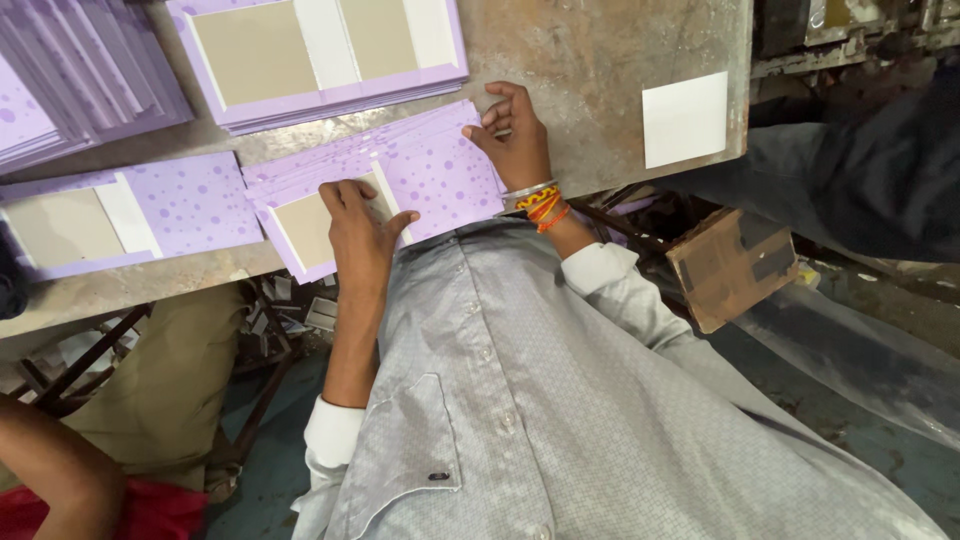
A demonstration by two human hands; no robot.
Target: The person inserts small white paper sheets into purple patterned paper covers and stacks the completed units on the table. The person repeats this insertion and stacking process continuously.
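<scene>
2 hands press flat a fanned lilac, white-dotted card stack.

brown taped cardboard box beside table edge.

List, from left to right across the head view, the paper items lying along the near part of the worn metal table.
Purple dotted sheet with a tan panel → fanned stack of purple dotted sheets under both hands → small white card.
</scene>
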